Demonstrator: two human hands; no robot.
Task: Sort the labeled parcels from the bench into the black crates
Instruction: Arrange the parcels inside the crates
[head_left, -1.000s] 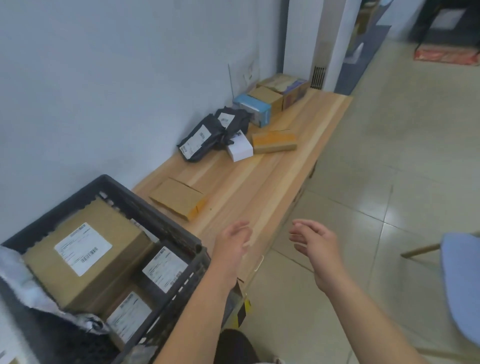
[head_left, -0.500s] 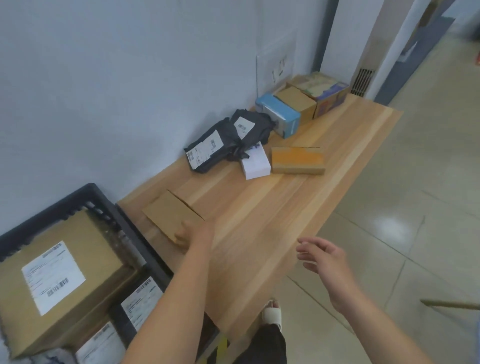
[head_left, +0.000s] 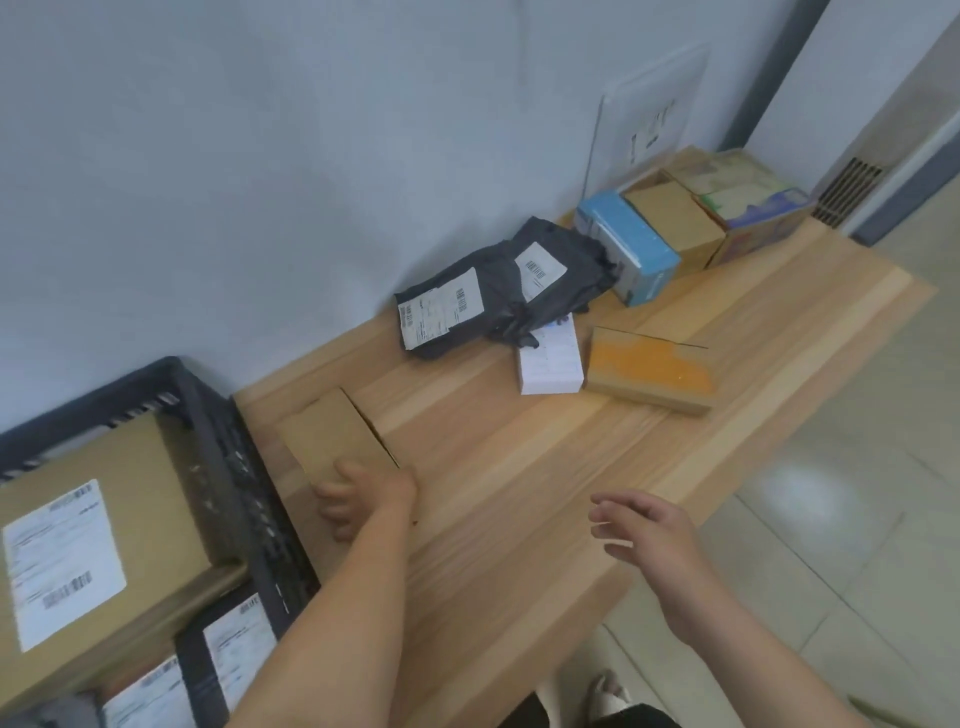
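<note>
As the cardboard parcel (head_left: 332, 434) lies with its long axis from wall (head_left: 260, 156) to bench (head_left: 519, 467) front, the left hand (head_left: 363, 493) has its grip round the near end, right hand (head_left: 644, 530) grip wide.

Your bench (head_left: 519, 493) carries: flat brown box (head_left: 337, 441) at near end; black mailers (head_left: 467, 306), white box (head_left: 550, 358), orange-topped box (head_left: 652, 371) mid-bench; blue box (head_left: 628, 247), brown carton (head_left: 672, 218) at far end.

Wall (head_left: 260, 156): pale blue-grey, plain. White rectangular panel (head_left: 652, 109): flat on wall, dark marks near centre, unreadable. Vent grille (head_left: 847, 192): dark slats, low at far right. Floor (head_left: 831, 519): glossy light tiles. Pale sandal (head_left: 608, 693): on floor, bottom edge.
</note>
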